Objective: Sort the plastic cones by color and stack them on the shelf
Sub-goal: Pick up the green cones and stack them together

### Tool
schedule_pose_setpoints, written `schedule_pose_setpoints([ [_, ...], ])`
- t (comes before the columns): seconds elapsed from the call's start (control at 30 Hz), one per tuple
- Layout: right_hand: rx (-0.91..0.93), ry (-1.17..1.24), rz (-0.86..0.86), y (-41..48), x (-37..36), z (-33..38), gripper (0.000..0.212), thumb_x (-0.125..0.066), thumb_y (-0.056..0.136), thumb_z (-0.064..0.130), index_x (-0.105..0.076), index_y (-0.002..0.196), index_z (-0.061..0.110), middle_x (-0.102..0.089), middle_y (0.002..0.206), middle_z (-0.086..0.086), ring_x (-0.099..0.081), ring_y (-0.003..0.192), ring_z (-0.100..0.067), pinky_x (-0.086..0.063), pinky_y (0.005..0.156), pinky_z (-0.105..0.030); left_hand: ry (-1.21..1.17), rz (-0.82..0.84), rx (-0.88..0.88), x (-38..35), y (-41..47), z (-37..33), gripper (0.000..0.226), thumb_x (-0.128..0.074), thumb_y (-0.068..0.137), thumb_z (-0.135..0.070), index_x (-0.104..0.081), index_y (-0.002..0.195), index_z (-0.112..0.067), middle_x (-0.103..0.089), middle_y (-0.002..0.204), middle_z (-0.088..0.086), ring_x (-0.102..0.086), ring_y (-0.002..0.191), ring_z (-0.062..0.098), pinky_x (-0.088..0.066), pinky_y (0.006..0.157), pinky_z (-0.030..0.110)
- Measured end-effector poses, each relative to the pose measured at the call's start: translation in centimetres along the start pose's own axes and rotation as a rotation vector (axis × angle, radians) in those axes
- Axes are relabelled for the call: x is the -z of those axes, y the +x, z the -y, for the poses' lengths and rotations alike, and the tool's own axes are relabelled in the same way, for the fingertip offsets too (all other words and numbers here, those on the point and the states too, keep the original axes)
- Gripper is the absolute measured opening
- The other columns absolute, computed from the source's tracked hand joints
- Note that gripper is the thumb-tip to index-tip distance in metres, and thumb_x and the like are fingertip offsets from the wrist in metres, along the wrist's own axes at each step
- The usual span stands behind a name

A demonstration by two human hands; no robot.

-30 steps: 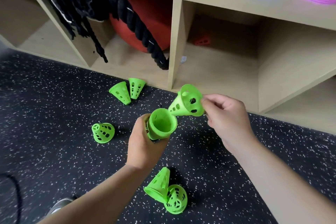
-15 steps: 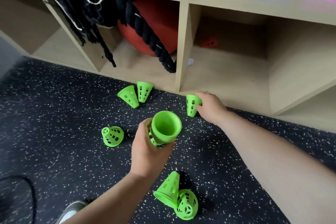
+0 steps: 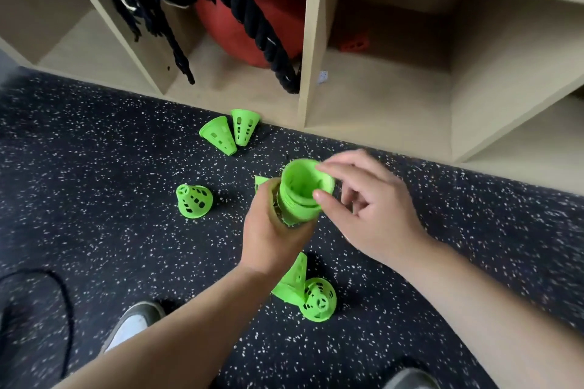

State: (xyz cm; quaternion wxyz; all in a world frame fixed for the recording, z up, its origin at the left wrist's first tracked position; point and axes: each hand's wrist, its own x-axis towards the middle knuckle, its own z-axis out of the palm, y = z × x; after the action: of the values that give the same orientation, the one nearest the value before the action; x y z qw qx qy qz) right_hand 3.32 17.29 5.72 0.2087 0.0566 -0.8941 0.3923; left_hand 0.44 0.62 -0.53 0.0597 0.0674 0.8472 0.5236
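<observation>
My left hand (image 3: pixel 271 234) grips a nested stack of green plastic cones (image 3: pixel 297 202), open end up, above the speckled floor. My right hand (image 3: pixel 366 211) pinches the rim of the top cone in that stack between thumb and fingers. Loose green cones lie on the floor: a pair (image 3: pixel 218 139) tipped over by the shelf's foot, one (image 3: pixel 193 200) standing left of my hands, and two more (image 3: pixel 317 298) below my left wrist. The wooden shelf (image 3: pixel 311 41) runs along the top of the view.
A red ball (image 3: pixel 268 9) and thick black ropes (image 3: pixel 252 19) fill the middle cubby. A small orange cone (image 3: pixel 355 44) sits deep in the cubby to its right. My shoes (image 3: pixel 136 325) and a black cable (image 3: pixel 64 309) lie on the floor near me.
My right hand lifted a green cone from the floor by the shelf and brought it back to the stack in my left hand. The view tilted down and closer.
</observation>
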Motion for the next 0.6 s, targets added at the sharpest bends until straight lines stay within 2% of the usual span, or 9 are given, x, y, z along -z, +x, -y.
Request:
schedule_pose_setpoints([
  [0.07, -0.028, 0.050, -0.075, -1.9, 0.1, 0.3, 0.025, -0.065, 0.091, 0.017, -0.070, 0.112, 0.005, -0.062, 0.109, -0.002, -0.055, 0.061, -0.014, -0.041, 0.049, -0.018, 0.006, -0.017, -0.020, 0.8, -0.7, -0.2, 0.067, -0.092, 0.067, -0.028, -0.048, 0.116, -0.038, -0.062, 0.106, -0.019, -0.060, 0.095, -0.008, -0.047, 0.080, 0.009],
  [0.13, -0.069, 0.042, -0.087, -4.7, -0.4, 0.6, 0.020, -0.064, 0.089, 0.017, -0.069, 0.105, 0.006, -0.060, 0.104, 0.001, -0.054, 0.061, -0.013, -0.040, 0.050, -0.018, 0.020, -0.045, -0.016, 2.0, -1.6, 0.1, 0.069, -0.092, 0.067, -0.028, -0.046, 0.118, -0.037, -0.060, 0.107, -0.021, -0.058, 0.097, -0.010, -0.043, 0.079, 0.005],
  [0.17, -0.088, 0.003, -0.018, -6.2, -0.9, 0.7, 0.019, -0.065, 0.088, 0.021, -0.069, 0.102, 0.009, -0.059, 0.104, 0.004, -0.053, 0.063, -0.011, -0.040, 0.053, -0.015, 0.019, -0.057, -0.006, 2.6, -2.2, 0.3, 0.070, -0.092, 0.066, -0.029, -0.046, 0.118, -0.037, -0.060, 0.108, -0.020, -0.059, 0.097, -0.008, -0.044, 0.080, 0.007],
  [0.23, -0.142, -0.117, 0.224, -9.0, -2.6, 0.7, 0.026, -0.069, 0.085, 0.035, -0.067, 0.103, 0.017, -0.057, 0.105, 0.012, -0.052, 0.070, -0.004, -0.041, 0.061, -0.012, 0.027, -0.076, 0.016, 3.7, -3.7, 1.1, 0.070, -0.093, 0.065, -0.029, -0.046, 0.117, -0.038, -0.061, 0.109, -0.018, -0.060, 0.097, -0.004, -0.044, 0.080, 0.007],
  [0.3, -0.180, -0.240, 0.419, -10.9, -4.7, 0.5, 0.037, -0.072, 0.080, 0.047, -0.064, 0.106, 0.021, -0.056, 0.108, 0.013, -0.055, 0.081, -0.001, -0.047, 0.069, -0.018, 0.039, -0.086, 0.040, 4.7, -5.2, 2.0, 0.070, -0.093, 0.065, -0.026, -0.046, 0.115, -0.039, -0.061, 0.109, -0.017, -0.060, 0.096, -0.003, -0.044, 0.078, 0.007],
  [0.37, -0.257, -0.328, 0.538, -11.3, -6.4, 0.3, 0.043, -0.072, 0.082, 0.051, -0.062, 0.113, 0.024, -0.057, 0.115, 0.009, -0.061, 0.096, -0.012, -0.052, 0.080, -0.030, 0.052, -0.099, 0.053, 5.6, -6.5, 2.8, 0.070, -0.092, 0.065, -0.027, -0.046, 0.116, -0.038, -0.061, 0.111, -0.015, -0.060, 0.097, -0.001, -0.048, 0.081, 0.015],
  [0.43, -0.300, -0.408, 0.598, -10.7, -7.7, 0.3, 0.038, -0.068, 0.087, 0.050, -0.064, 0.117, 0.027, -0.060, 0.119, 0.006, -0.063, 0.103, -0.019, -0.052, 0.088, -0.032, 0.049, -0.117, 0.072, 6.4, -7.5, 3.5, 0.069, -0.091, 0.065, -0.031, -0.047, 0.117, -0.037, -0.060, 0.111, -0.015, -0.060, 0.098, -0.001, -0.048, 0.081, 0.013],
  [0.5, -0.332, -0.422, 0.573, -10.0, -8.4, 0.1, 0.025, -0.067, 0.090, 0.041, -0.069, 0.110, 0.025, -0.065, 0.111, 0.005, -0.064, 0.097, -0.020, -0.053, 0.082, -0.029, 0.046, -0.129, 0.092, 6.9, -8.2, 3.8, 0.069, -0.091, 0.065, -0.031, -0.046, 0.117, -0.038, -0.059, 0.109, -0.019, -0.058, 0.099, -0.008, -0.044, 0.078, 0.005],
  [0.6, -0.405, -0.345, 0.396, -8.4, -7.5, 0.3, 0.007, -0.070, 0.089, 0.026, -0.071, 0.091, 0.019, -0.066, 0.087, 0.010, -0.063, 0.074, -0.012, -0.043, 0.058, -0.016, 0.066, -0.141, 0.108, 7.4, -8.3, 4.5, 0.070, -0.092, 0.066, -0.031, -0.045, 0.117, -0.041, -0.058, 0.109, -0.024, -0.055, 0.100, -0.013, -0.041, 0.078, 0.002],
])
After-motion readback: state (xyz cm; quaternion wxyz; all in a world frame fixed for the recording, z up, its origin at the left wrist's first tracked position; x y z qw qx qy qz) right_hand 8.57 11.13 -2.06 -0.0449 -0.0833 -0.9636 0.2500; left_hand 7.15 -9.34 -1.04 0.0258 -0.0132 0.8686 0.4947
